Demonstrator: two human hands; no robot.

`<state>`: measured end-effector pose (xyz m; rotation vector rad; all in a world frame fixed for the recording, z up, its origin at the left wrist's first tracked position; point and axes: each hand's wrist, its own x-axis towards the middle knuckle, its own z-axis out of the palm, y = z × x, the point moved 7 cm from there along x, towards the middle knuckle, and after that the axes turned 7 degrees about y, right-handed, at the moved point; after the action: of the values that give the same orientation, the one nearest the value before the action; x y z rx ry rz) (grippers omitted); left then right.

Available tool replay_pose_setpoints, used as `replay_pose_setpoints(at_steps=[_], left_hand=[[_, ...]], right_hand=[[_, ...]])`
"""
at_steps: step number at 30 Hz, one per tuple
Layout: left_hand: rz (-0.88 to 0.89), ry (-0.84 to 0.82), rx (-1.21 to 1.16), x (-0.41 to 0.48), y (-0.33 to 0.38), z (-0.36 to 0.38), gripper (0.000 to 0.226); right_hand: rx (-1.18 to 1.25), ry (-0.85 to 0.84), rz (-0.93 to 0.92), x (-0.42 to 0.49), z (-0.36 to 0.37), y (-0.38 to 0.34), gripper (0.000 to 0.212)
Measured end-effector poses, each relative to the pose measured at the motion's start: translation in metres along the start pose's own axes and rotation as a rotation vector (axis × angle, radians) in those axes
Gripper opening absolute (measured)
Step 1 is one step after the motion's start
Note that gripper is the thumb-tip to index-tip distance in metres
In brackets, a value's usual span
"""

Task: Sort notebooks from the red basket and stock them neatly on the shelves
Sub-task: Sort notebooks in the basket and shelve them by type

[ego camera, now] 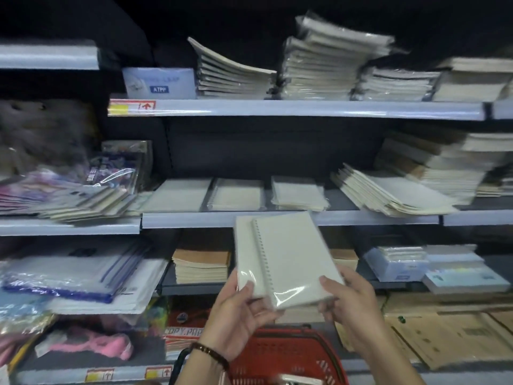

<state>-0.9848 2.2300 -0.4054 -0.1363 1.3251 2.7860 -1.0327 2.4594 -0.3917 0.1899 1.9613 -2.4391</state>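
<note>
1. Sorting: the left hand [238,323] and right hand [347,304] each pinch a bottom corner of two overlapping notebooks [288,254], held above the red basket [277,354].
2. Next, likely: lay them on the matching pile on the shelf [361,216].

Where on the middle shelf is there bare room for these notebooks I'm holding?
A bare strip lies between the small wrapped stack and the fanned stack. Crowded: colourful packs at the left end, and the whole top shelf.
</note>
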Motion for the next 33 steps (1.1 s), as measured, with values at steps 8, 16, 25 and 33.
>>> replay_pose_setpoints(at_steps=[8,16,25,33], left_hand=[[0.188,0.053,0.137,0.023,0.084,0.007,0.036],[0.254,0.162,0.144,0.052,0.103,-0.006,0.034],[0.257,0.155,0.068,0.072,0.113,-0.015,0.038],[0.279,0.095,0.044,0.083,0.119,0.01,0.041]], right_hand=[[0.186,-0.06,-0.057,0.039,0.016,-0.091,0.025],[0.385,0.148,0.01,0.146,0.062,-0.121,0.047],[-0.043,0.062,0.013,0.16,0.075,-0.1,0.025],[-0.179,0.092,0.071,0.164,0.056,-0.106,0.024]])
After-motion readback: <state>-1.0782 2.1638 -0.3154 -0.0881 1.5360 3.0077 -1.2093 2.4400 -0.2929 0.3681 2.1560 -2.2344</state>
